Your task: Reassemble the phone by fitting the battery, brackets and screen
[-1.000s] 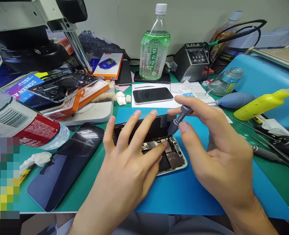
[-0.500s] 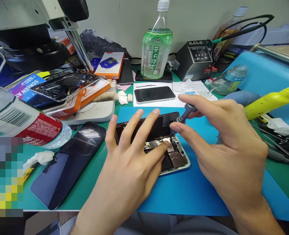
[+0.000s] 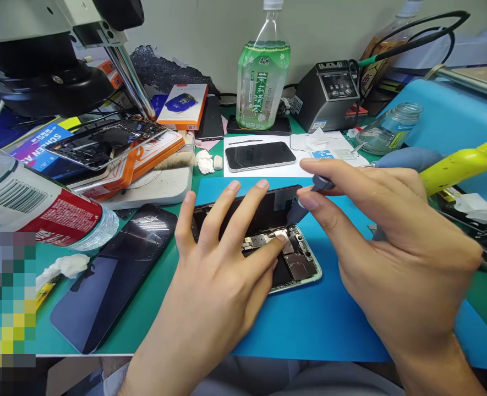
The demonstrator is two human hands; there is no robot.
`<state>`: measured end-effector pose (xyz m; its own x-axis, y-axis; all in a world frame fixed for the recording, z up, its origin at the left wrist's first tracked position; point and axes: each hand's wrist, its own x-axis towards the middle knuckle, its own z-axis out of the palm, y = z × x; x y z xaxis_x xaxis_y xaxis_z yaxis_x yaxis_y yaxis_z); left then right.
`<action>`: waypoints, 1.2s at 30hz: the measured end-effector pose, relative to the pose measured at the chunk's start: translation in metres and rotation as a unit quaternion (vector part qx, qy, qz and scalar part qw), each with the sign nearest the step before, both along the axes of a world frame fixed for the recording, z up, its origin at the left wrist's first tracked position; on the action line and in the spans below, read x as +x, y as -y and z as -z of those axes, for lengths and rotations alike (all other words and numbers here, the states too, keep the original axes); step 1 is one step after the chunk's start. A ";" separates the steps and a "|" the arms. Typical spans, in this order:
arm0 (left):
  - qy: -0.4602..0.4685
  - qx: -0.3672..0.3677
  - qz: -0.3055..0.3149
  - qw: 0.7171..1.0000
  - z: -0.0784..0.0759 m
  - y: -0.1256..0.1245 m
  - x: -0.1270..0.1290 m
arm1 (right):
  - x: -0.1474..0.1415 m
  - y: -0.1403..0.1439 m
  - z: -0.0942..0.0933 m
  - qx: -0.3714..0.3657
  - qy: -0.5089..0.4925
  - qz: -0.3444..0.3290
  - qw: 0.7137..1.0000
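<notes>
The opened phone (image 3: 284, 256) lies face-up near the middle of a blue mat (image 3: 334, 319), its boards and metal shields bare at the lower end and the dark upper half under the fingers of the left hand (image 3: 222, 275). That hand is spread flat and grasps nothing — it presses the phone down, thumb tip beside the small boards. The right hand (image 3: 392, 242) is closed on a grey screwdriver (image 3: 305, 202), thumb and forefinger pinching the barrel, and the tip comes down at the phone's top right corner, by a bright metal plate.

To do this well, I judge the driver should stand close to upright on the screw head with light downward pressure, turned by the fingertips alone, while the left hand keeps the phone from sliding on the mat.

From the phone, at 12 o'clock a second phone (image 3: 260, 156) lies on white paper, with a green tea bottle (image 3: 262, 77) behind it. At 1 o'clock stands a grey soldering station (image 3: 328, 93); at 2 o'clock are a glass jar (image 3: 387, 135) and a yellow squeeze bottle (image 3: 458, 165). At 9 o'clock a dark phone (image 3: 111, 275) lies on the green counter (image 3: 152, 308), a tipped plastic bottle (image 3: 32, 203) beyond it.

Open room is mostly at 5 to 6 o'clock on the mat, toward the counter's near edge — the right wrist has space there. The left side is crowded, and the mat's near edge runs close to the counter's.
</notes>
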<state>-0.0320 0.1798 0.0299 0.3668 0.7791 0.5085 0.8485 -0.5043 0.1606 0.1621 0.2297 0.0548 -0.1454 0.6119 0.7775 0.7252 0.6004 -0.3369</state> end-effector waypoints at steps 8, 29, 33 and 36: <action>-0.004 0.000 -0.001 1.000 0.001 0.000 0.000 | -0.001 -0.002 0.000 -0.026 -0.036 -0.010 0.999; -0.059 -0.008 -0.017 0.998 -0.014 0.002 0.011 | 0.014 -0.002 -0.013 -0.124 -0.055 -0.088 0.987; -0.059 -0.003 -0.019 0.998 -0.011 0.004 0.010 | 0.015 -0.006 -0.014 -0.087 -0.009 -0.076 0.993; -0.058 0.001 -0.020 0.998 -0.010 0.004 0.010 | 0.012 -0.010 -0.013 -0.038 0.028 -0.058 0.997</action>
